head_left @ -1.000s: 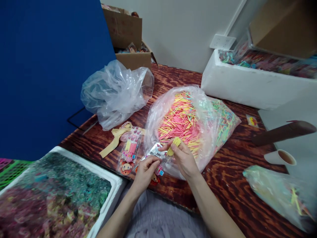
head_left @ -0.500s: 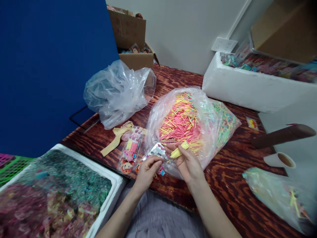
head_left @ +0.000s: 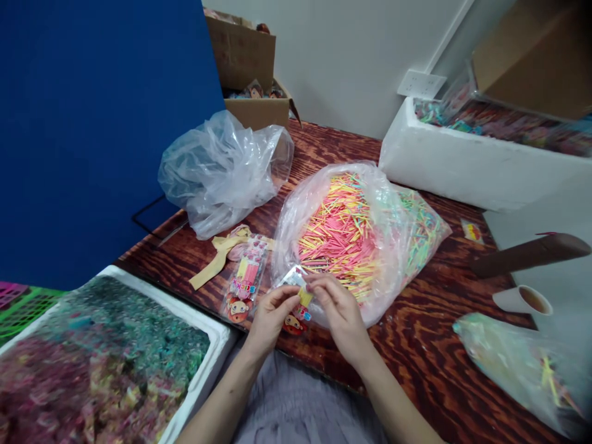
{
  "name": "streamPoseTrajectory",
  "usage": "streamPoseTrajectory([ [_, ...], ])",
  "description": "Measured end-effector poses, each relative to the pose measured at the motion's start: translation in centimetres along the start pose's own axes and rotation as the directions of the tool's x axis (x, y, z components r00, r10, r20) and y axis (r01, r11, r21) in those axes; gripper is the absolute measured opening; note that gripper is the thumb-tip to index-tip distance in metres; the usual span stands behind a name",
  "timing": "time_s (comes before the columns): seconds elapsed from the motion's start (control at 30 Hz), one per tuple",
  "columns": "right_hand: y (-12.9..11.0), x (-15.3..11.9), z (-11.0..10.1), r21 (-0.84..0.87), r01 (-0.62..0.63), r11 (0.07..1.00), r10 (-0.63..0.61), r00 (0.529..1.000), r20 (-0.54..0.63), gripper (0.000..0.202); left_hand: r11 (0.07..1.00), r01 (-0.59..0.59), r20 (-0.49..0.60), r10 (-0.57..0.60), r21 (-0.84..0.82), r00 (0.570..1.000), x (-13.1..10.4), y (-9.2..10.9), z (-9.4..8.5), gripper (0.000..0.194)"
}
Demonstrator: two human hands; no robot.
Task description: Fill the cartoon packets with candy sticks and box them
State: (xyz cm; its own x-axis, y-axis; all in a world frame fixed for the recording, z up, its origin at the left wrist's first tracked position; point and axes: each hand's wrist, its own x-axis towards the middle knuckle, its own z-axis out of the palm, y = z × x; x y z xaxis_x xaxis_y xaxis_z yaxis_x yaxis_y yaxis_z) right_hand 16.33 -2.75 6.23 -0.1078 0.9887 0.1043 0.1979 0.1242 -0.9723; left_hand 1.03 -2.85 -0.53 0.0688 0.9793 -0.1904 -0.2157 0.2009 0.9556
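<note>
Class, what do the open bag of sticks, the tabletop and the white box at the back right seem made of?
Open bag: seemingly thin, glossy plastic film; it is see-through, with creases and highlights.
Tabletop: dark grain on reddish-brown suggests varnished wood, or a printed imitation.
White box: probably matt foam; its walls look thick and plain.

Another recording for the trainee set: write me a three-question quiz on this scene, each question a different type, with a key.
1. Multiple choice: what colour are the sticks between the left hand and right hand? (a) pink (b) yellow (c) green
2. True or false: in the picture, the cup is to the right of the open bag.
3. Fill in: the crumpled bag lies in front of an open box made of ____.

Key: 1 b; 2 true; 3 cardboard.
</note>
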Motion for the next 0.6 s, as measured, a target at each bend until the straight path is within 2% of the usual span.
streamPoseTrajectory([
  [0.07, 0.3, -0.1, 0.2, -0.154, 0.08, 0.985, -0.072, 0.996, 0.062, 0.019, 1.0, -0.004, -0.001, 0.004, -0.02, 1.0, 0.0, 0.1, 0.0, 0.023],
  [0.17, 0.5, -0.3, 0.6, -0.228, 0.111, 0.967, -0.108, 0.994, 0.022, 0.016, 0.996, 0.03, 0.001, -0.03, -0.081, 1.0, -0.1, 0.4, 0.0, 0.024],
  [0.23, 0.5, -0.3, 1.0, -0.264, 0.128, 0.956, -0.123, 0.992, 0.036, 0.016, 0.993, 0.036, 0.014, -0.034, -0.112, 0.999, -0.3, 0.7, 0.1, 0.025],
  [0.33, 0.5, -0.2, 1.6, -0.236, 0.146, 0.961, -0.113, 0.982, 0.149, 0.018, 0.996, 0.0, 0.027, 0.002, -0.09, 1.0, -0.7, 1.5, -0.2, 0.024],
  [0.4, 0.6, -0.2, 1.9, -0.123, 0.092, 0.988, -0.074, 0.987, 0.143, 0.018, 0.999, 0.0, 0.006, 0.001, -0.039, 1.0, -0.8, 2.2, -0.9, 0.024],
  [0.5, 1.4, 0.3, 1.8, 0.052, -0.048, 0.998, 0.045, 0.997, 0.055, 0.021, 0.996, -0.035, -0.123, 0.045, 0.086, 0.991, 0.1, 3.1, -3.0, 0.024],
  [0.6, 3.3, 1.6, 1.3, -0.017, -0.102, 0.995, 0.103, 0.994, 0.025, 0.017, 0.932, -0.147, -0.28, 0.246, 0.331, 0.928, 2.5, 3.3, -5.7, 0.023],
])
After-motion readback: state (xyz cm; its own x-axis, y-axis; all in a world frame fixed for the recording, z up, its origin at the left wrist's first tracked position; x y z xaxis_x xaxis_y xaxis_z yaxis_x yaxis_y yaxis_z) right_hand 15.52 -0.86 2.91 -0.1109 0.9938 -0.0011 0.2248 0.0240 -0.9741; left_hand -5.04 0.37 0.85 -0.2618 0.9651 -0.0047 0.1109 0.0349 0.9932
